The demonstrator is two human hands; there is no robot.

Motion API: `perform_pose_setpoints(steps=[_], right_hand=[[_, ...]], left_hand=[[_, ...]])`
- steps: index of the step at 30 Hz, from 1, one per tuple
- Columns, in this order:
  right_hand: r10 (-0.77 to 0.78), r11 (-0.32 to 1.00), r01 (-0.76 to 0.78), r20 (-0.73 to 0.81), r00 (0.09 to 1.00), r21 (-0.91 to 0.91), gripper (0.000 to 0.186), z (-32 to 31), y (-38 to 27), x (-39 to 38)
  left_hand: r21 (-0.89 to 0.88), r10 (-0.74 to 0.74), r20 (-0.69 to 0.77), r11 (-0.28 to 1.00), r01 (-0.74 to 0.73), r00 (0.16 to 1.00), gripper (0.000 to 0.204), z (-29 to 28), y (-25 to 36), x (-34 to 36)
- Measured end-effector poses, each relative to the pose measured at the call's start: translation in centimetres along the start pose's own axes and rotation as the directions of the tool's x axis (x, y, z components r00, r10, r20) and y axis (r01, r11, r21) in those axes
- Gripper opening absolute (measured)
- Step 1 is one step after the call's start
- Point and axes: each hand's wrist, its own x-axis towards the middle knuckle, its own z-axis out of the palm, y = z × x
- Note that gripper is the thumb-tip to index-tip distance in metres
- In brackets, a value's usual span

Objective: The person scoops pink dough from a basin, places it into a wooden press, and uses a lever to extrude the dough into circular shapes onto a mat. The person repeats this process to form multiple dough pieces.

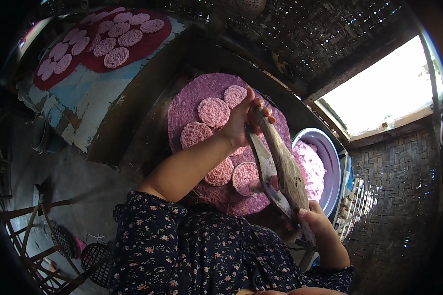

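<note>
My left hand grips the upper end of a weathered wooden tool made of two long pieces; my right hand grips its lower end. A small pink bit shows between the pieces. The tool lies diagonally over a round purple mat bearing several textured pink discs. A disc with a pale rim sits beside the tool, partly hidden by it. I cannot tell whether the tool touches that disc.
A blue basin of pink fluffy material stands right of the mat. At upper left, red mats with pink discs lie on a worn board. A bucket, wooden frame and dark baskets are at left, below a woven wall.
</note>
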Motion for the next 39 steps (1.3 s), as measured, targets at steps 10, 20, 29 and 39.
perform_pose_setpoints(steps=[10,20,29,39], right_hand=[[-0.106,0.994,0.106,0.060,0.993,0.000,0.061,-0.3,0.0,1.4],[-0.056,0.997,0.058,0.038,0.998,-0.045,0.057,0.2,0.6,2.0],[-0.028,0.996,0.026,-0.022,0.999,-0.082,0.063,-0.5,0.6,0.2],[-0.443,0.879,0.444,-0.046,0.895,0.177,0.088,0.3,-1.1,0.1]], left_hand=[[0.040,0.032,0.117,0.999,-0.037,0.993,0.050,2.1,2.5,0.3],[0.020,0.039,0.034,0.999,-0.040,0.999,0.049,1.0,2.6,-1.0],[0.029,0.006,0.015,1.000,-0.006,1.000,0.047,1.5,0.3,-0.9],[0.896,-0.083,0.388,0.268,-0.354,0.918,0.081,5.6,1.7,-4.1]])
